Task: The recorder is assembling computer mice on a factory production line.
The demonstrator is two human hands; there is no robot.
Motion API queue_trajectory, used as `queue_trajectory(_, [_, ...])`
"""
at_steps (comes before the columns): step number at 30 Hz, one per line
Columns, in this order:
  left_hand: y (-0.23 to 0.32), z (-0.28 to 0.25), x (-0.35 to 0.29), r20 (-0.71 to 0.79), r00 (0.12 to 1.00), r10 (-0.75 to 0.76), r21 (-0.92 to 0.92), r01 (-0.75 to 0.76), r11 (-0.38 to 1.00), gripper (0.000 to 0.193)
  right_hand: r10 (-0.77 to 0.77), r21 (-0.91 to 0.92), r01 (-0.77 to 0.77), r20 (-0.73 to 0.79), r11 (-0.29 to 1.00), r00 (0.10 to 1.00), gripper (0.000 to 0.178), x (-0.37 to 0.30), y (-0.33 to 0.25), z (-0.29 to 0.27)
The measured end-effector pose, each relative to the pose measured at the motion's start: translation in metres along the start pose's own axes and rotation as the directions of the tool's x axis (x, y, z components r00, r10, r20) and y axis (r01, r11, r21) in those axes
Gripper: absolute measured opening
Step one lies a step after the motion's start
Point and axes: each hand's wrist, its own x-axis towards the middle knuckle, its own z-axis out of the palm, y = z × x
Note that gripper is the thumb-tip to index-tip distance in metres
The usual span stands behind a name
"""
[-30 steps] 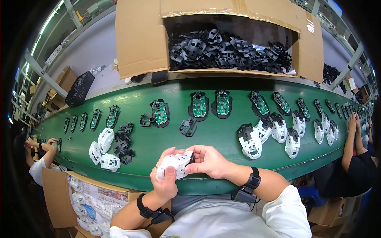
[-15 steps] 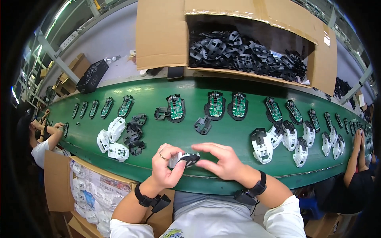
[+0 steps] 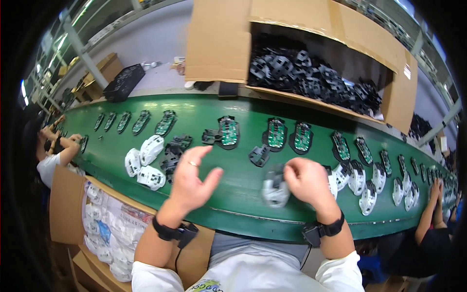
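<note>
In my right hand (image 3: 309,180) is a white and dark mouse shell (image 3: 276,190), pinched at its right side and smeared by motion. It is over the near part of the green work surface (image 3: 233,197). My left hand (image 3: 190,180) is open and empty, thumb and fingers apart, beside a small pile of black plastic parts (image 3: 171,158). White mouse shells (image 3: 152,149) lie left of that pile. Ahead of my hands a loose black part (image 3: 259,155) lies below a mouse base with a green circuit board (image 3: 277,134). Another black part (image 3: 211,136) touches the neighbouring base (image 3: 228,132).
A large cardboard box (image 3: 219,44) full of black parts stands at the back. More white shells (image 3: 368,197) lie at right, partly behind my right hand. An open carton of white shells (image 3: 104,228) stands at lower left. Other people's hands (image 3: 438,187) work at both ends.
My hands have parted. The mouse shell held by my left hand is now in my right hand, farther right. My left hand has let go, opened and moved slightly left and away from me.
</note>
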Motion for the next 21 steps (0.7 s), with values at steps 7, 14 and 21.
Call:
queue_trajectory(7, [-0.079,-0.103,-0.023,0.202,0.913,-0.355,0.525,0.205,0.826,0.063,-0.474,-0.308,0.419,-0.130,0.854,0.871,0.052,0.019,-0.007,0.019])
queue_trajectory(14, [-0.099,-0.094,-0.041,0.357,0.886,-0.296,0.631,0.005,0.776,0.069,-0.337,-0.424,0.392,0.201,0.817,0.920,0.031,0.046,0.001,0.060])
queue_trajectory(21, [-0.057,-0.080,-0.019,0.172,0.982,-0.077,0.184,0.044,0.982,0.076,-0.213,0.168,0.195,0.098,0.966,0.972,0.026,0.001,-0.015,0.055])
